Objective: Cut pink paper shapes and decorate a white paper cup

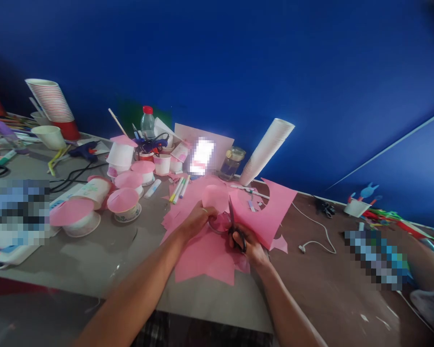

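Note:
My left hand (198, 218) is closed on a round piece of pink paper (216, 196), holding it up over a pile of pink paper scraps (206, 255). My right hand (249, 246) grips black-handled scissors (235, 222) whose blades point up and away, right beside the pink round piece. A larger pink sheet (271, 207) with a cut-out curve lies just to the right of the scissors.
Paper cups topped with pink paper cones (125, 201) stand at the left. A leaning stack of white cups (265, 150), a jar (231, 163), a water bottle (148, 123), markers (179, 189) and a glue gun (84, 150) sit behind. A white cable (318, 231) lies at the right.

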The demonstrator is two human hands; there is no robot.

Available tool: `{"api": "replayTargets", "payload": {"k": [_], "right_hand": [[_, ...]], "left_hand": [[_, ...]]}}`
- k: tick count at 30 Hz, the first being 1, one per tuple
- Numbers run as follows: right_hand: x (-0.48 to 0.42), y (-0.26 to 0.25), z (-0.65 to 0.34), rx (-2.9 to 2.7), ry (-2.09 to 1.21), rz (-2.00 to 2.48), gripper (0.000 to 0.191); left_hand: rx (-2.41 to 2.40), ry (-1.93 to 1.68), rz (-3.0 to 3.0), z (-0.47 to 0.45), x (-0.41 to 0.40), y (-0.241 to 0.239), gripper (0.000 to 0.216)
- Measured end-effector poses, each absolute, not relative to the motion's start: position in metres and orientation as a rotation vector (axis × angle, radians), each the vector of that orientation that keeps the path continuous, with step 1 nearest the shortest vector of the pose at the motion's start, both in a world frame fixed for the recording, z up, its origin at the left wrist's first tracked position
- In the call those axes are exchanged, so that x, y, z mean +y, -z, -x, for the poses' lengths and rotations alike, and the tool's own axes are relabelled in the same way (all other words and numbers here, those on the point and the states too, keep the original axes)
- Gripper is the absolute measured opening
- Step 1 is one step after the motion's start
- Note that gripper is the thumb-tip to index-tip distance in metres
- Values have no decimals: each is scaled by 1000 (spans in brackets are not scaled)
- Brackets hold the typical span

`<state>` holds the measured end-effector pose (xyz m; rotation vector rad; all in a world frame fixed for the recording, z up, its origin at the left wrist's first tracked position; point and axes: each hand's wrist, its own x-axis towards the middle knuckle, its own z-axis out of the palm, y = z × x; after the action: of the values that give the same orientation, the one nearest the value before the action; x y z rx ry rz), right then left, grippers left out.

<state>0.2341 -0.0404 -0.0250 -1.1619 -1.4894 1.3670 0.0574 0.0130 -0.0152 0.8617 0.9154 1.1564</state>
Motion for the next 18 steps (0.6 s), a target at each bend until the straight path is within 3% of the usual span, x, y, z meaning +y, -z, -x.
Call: {"api": "replayTargets", "payload": {"k": [18], "right_hand": [[-39, 22, -231, -1472, -1327, 1158, 46]], "left_hand": [[922, -1089, -1055, -61, 2, 5, 12]]}}
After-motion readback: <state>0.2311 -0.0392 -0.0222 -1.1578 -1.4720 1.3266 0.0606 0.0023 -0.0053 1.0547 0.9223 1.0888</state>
